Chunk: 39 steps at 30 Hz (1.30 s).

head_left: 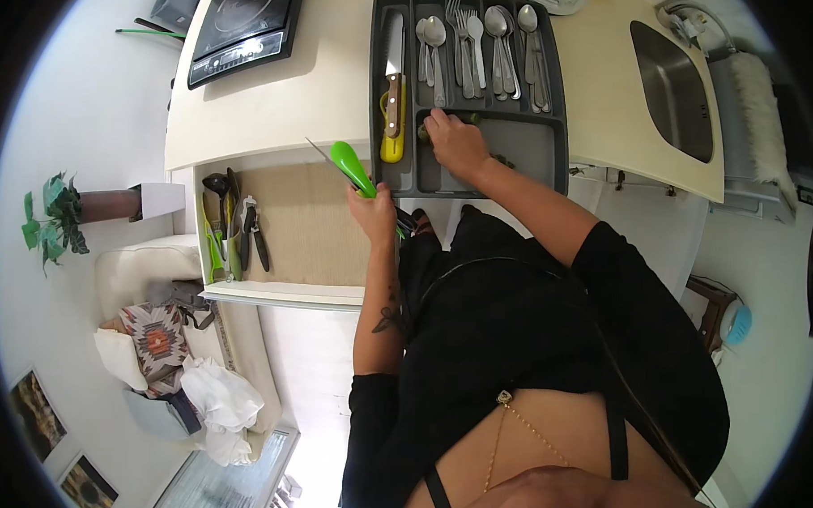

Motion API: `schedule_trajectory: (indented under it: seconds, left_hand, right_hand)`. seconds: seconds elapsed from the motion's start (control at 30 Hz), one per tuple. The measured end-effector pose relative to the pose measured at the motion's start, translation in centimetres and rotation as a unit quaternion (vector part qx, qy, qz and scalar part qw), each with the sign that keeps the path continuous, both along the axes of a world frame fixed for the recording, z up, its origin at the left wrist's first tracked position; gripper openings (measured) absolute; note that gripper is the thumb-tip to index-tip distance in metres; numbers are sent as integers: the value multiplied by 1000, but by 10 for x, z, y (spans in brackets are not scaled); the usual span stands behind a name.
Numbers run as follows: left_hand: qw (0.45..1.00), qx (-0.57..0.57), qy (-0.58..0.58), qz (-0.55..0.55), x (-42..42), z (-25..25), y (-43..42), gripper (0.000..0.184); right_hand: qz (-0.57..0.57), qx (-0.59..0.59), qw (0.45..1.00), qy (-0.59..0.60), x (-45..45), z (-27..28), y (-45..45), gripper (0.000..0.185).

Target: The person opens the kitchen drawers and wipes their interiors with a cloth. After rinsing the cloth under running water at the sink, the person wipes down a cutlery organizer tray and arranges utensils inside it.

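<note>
My left hand (372, 210) is closed round several utensils over the right part of the open drawer, among them a bright green-handled one (352, 168) with a thin metal tip pointing up and left. My right hand (458, 145) reaches into the lower compartment of the grey cutlery tray (560, 161), its fingers bent near a small dark greenish item (470, 119); whether they grip it is hidden. Spoons (436, 40) and forks (476, 32) fill the upper compartments. A wooden-handled knife (394, 92) and a yellow-handled tool (391, 150) lie in the left compartment.
The open drawer (313, 224) holds black and green utensils (232, 214) and black-handled scissors or a similar tool (255, 234) at its left. An induction cooktop (244, 20) stands on the counter (332, 63). A sink (672, 89) is at the right.
</note>
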<state>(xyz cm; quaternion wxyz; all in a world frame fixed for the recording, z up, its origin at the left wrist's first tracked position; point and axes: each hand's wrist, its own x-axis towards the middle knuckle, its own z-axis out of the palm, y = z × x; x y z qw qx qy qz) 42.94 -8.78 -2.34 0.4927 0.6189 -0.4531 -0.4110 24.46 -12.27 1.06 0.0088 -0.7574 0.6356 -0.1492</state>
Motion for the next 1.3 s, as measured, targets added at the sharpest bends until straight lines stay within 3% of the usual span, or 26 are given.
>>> schedule_trajectory:
  seconds: [0.13,0.2,0.3,0.37,0.63,0.7,0.8,0.9,1.03,1.1,1.23,1.3]
  left_hand:
    - [990,-92,-107,23,1,-22,-5,24]
    - [997,-61,-42,16,2,-25,-2,24]
    - [997,-57,-51,-1,6,-24,-2,24]
    - [996,-60,-59,-2,6,-23,-3,23]
    - [998,-49,-48,2,5,-18,-5,25]
    - [999,-21,15,24,0,-9,-7,25]
    - [996,39,64,52,-9,13,-4,24]
    - [999,-15,7,48,-1,-18,-9,25]
    - [999,-16,4,44,-5,2,-6,24]
    - [999,-28,-6,33,0,-18,-8,24]
    - [997,-43,-50,29,3,-23,-8,23]
    - [999,-29,-10,35,4,-29,-9,24]
  right_hand:
    - [10,51,998,-21,1,4,12,24]
    - [34,70,997,-11,0,9,10,24]
    - [28,51,998,16,-3,10,-5,26]
    - [18,12,1000,-19,-2,6,-4,12]
    - [41,14,999,-6,-3,4,-10,9]
    - [18,14,1000,-17,-6,5,-10,9]
    - [70,43,996,38,-40,14,14,10]
    - [56,112,987,102,-94,32,40,12]
    - [16,151,976,157,-132,47,50,15]
    - [-13,140,988,64,-124,55,51,24]
    - [32,-3,981,-190,-50,43,19,34]
    - [39,-18,992,-120,-15,12,13,35]
